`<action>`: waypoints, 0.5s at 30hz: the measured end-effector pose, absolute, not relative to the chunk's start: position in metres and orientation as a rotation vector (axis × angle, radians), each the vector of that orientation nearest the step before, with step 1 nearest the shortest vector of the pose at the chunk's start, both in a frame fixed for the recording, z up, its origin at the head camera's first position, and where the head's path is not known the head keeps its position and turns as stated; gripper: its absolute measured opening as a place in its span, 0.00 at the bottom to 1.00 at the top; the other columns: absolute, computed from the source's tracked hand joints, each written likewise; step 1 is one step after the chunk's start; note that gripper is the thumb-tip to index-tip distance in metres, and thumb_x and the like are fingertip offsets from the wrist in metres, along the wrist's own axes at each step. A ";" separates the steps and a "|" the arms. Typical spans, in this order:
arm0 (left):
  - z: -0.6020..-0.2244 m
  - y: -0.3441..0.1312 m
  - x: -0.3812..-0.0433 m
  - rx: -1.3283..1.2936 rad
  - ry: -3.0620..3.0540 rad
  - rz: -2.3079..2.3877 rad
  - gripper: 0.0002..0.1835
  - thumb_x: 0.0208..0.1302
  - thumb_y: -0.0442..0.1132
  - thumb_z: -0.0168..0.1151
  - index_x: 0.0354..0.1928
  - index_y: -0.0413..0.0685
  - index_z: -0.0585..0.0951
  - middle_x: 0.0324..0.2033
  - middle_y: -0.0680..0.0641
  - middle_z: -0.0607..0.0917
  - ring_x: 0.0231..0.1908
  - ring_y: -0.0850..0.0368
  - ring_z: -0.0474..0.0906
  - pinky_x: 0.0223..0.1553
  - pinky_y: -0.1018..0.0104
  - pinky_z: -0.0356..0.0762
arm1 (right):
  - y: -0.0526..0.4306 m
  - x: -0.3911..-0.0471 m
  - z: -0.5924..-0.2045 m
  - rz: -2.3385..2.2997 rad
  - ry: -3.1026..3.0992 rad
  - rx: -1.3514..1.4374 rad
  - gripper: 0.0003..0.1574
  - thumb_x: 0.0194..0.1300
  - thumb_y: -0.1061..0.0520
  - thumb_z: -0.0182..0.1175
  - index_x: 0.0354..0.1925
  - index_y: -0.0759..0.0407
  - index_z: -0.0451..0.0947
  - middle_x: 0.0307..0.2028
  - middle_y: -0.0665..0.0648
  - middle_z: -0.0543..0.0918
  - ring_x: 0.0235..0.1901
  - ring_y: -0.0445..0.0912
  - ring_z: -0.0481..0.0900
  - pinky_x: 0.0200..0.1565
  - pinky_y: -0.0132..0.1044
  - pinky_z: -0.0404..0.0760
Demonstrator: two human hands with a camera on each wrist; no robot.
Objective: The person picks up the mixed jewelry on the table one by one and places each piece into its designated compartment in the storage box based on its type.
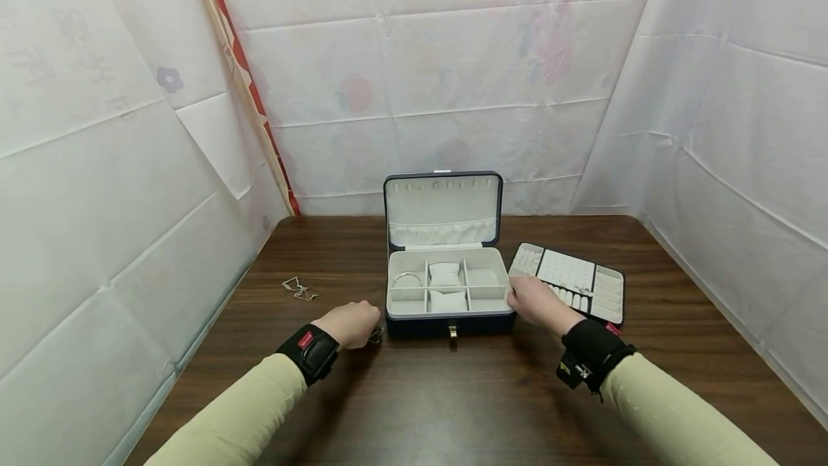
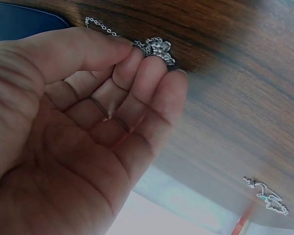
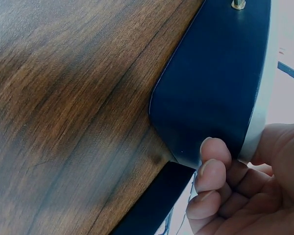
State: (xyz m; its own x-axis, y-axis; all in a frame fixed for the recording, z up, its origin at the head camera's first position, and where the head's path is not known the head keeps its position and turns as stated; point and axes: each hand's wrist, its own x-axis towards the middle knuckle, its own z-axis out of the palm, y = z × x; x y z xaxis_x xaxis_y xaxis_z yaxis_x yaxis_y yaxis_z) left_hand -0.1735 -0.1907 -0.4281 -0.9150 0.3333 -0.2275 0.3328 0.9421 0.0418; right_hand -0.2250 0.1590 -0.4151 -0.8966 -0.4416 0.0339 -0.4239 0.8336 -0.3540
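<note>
My left hand (image 1: 351, 323) is beside the front left corner of an open navy jewelry box (image 1: 414, 327). In the left wrist view, its thumb and fingertips pinch a silver chain (image 2: 159, 50) with a sparkling cluster, close above the wood. My right hand (image 1: 540, 300) holds the right side wall of the box; in the right wrist view the fingers (image 3: 214, 154) curl against the outer navy side and the thumb lies over the pale rim. The box has a bangle (image 1: 407, 274) in the back left compartment and white cushions (image 1: 444, 274) in the two middle ones.
A second silver chain (image 1: 300, 288) lies on the brown table (image 1: 440, 408) to the left. An insert tray (image 1: 569, 272) with ring slots, some jewelry on it, lies right of the box. The raised lid (image 1: 443, 207) stands behind. White sheets (image 1: 414, 78) hang around the table.
</note>
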 end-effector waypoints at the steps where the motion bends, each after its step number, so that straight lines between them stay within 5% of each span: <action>1: -0.428 -0.191 -0.174 0.498 2.863 0.000 0.07 0.63 0.24 0.63 0.31 0.42 0.81 0.27 0.45 0.82 0.26 0.53 0.76 0.29 0.53 0.78 | 0.159 -0.225 -0.415 -0.551 2.962 -0.697 0.10 0.71 0.66 0.51 0.32 0.61 0.76 0.23 0.52 0.72 0.23 0.45 0.68 0.29 0.38 0.68; 15: -0.426 -0.195 -0.172 0.430 2.855 0.015 0.10 0.59 0.25 0.61 0.25 0.47 0.77 0.27 0.48 0.80 0.26 0.53 0.73 0.28 0.54 0.73 | 0.158 -0.225 -0.415 -0.563 2.942 -0.667 0.10 0.72 0.65 0.51 0.40 0.65 0.79 0.24 0.52 0.74 0.24 0.45 0.70 0.29 0.38 0.70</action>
